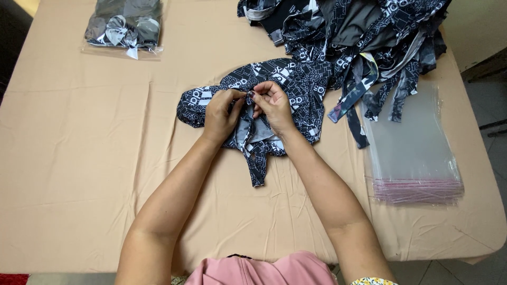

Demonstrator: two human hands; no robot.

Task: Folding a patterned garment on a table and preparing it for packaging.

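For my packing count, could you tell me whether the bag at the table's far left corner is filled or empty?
Filled: the clear bag at the far left holds a folded black, grey and white patterned garment, lying flat on the tan tablecloth.

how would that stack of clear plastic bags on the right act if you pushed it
The clear bag stack looks thin and glossy, so its sheets would probably slide and fan apart. A lifted bag would likely droop. It seems light.
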